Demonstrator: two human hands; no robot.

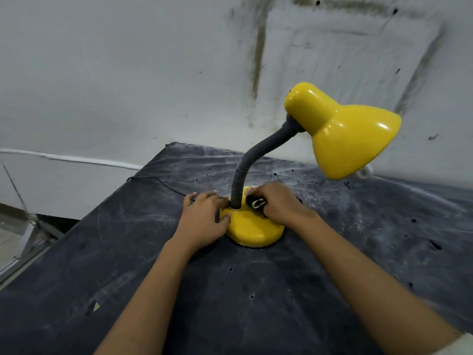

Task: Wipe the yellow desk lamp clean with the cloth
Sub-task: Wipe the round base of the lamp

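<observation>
We view the yellow desk lamp standing on the dark table. Our left hand lies flat, bracing the base at its left edge. Our right hand clutches the bunched cloth on the base, right of the neck. We judge the glossy shade slippery and the neck bendy, so the lamp is best steadied by the base.

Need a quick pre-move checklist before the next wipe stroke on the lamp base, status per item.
1. Dark cloth gripped in right hand: ok.
2. Cloth touching round yellow lamp base: ok.
3. Left hand resting on base's left side to steady it: ok.
4. Grey ribbed neck right beside cloth, limits a leftward stroke: not ok.
5. Glossy yellow shade overhangs clear of both hands: ok.
6. Dirt left on base: cannot tell.
</observation>
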